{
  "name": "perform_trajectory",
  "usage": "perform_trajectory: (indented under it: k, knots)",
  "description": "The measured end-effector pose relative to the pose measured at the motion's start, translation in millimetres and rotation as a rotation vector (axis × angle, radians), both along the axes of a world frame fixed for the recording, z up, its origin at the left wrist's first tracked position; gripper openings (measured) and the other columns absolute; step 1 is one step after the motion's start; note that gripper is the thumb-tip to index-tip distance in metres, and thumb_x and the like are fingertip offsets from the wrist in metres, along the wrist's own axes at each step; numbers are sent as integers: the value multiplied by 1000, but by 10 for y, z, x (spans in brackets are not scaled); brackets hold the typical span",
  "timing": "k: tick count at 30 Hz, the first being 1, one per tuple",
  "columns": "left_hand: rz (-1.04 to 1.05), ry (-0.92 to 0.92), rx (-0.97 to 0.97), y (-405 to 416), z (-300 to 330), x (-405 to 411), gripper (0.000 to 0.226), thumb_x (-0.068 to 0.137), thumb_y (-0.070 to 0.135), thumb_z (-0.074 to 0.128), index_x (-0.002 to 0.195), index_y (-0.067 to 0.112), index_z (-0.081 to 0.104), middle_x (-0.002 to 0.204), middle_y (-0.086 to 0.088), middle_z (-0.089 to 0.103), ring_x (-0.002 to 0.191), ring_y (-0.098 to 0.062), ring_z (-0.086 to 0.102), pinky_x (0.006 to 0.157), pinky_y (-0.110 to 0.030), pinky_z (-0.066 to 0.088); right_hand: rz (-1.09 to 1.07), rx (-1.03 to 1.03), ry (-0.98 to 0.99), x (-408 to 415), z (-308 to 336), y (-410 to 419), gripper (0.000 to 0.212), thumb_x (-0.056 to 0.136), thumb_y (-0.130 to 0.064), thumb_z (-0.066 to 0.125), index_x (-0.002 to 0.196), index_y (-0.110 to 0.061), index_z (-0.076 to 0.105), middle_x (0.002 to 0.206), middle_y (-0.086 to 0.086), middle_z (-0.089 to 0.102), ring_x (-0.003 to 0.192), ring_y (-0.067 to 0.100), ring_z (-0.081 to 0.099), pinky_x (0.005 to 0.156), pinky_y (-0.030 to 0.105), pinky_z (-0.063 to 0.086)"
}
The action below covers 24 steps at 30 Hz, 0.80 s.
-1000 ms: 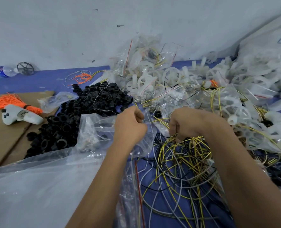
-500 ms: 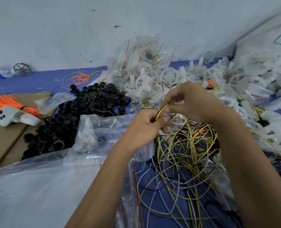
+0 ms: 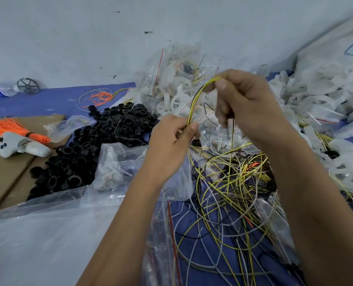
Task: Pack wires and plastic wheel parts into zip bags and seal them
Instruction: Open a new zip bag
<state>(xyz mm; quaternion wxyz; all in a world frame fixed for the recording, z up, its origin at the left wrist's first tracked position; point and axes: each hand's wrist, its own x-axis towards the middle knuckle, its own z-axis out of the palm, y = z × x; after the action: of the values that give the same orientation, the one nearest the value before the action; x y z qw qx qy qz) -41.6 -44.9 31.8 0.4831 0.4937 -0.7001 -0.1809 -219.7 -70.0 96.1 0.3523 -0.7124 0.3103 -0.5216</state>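
Early stage: left hand [image 3: 171,141] & right hand [image 3: 243,104] each pinch a yellow wire bundle [image 3: 194,106] lifted at 12 o'clock above wire tangle [image 3: 233,193]; nothing bagged yet, white wheel parts [image 3: 316,96] loose at 2 o'clock.

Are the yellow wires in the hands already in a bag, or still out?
Out. The yellow wires arc in the air between the left hand and right hand, above the loose wire pile.

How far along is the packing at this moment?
Done: sealed zip bags lie heaped by the wall. In hand: left hand and right hand pinch a yellow wire bundle. Left: the wire tangle, black rings, white wheels.
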Motion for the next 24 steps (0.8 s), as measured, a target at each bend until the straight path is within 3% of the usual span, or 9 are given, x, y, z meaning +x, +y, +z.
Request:
perform_trajectory:
  k: [4,7,9,12,15,17,21,24]
  knots:
    - [-291,363,123,87,138,-96,32,105,31,54,81,29,75,82,0,72,50,-12,50,51,-25,44,154,-79,-196,127,184,113,23,108,-16,42,96,-8,60,58,0,27,46,17,19,49,22,19]
    - [-441,511,276,134,165,-158,17,98,29,62,92,23,77,102,-18,70,61,-15,53,53,-26,48,120,-124,-177,245,189,159,23,108,-16,40,95,-8,57,58,1,25,46,14,18,48,23,18]
    - [-470,426,387,145,115,-171,13,90,25,72,103,23,73,99,-12,69,68,-14,55,53,-26,48,97,-107,-197,295,154,168,24,108,-15,39,92,-8,55,56,-1,24,45,13,17,47,23,17]
    - [-414,167,584,138,-19,-165,41,82,20,86,117,29,66,108,-3,71,68,-6,61,53,-19,47,101,-83,-286,298,129,152,26,108,-16,38,88,-10,53,55,-6,23,43,14,13,48,21,16]
    - [-430,26,616,142,-106,-177,18,88,11,80,103,19,73,94,-7,75,59,1,59,50,-12,44,20,-53,-373,216,112,105,29,108,-18,38,84,-15,53,55,-4,21,45,13,9,49,20,16]
    - [-429,48,622,138,-125,-159,4,92,6,74,93,11,74,74,1,73,51,2,54,47,-12,40,-62,-20,-440,97,100,58,29,108,-19,39,82,-16,51,54,-4,20,46,12,9,49,19,16]
    - [-388,99,688,103,-92,-1,17,98,23,69,88,11,76,73,2,74,49,-6,50,44,-15,37,-182,49,-520,-199,69,-79,30,108,-19,39,81,-17,52,52,-4,21,44,9,11,48,16,15]
    - [-320,136,663,82,-94,94,19,99,25,67,87,15,79,74,2,73,50,-5,52,44,-16,38,-288,204,-254,-361,-78,-183,33,106,-20,42,77,-18,57,48,-6,29,38,10,20,44,17,18]
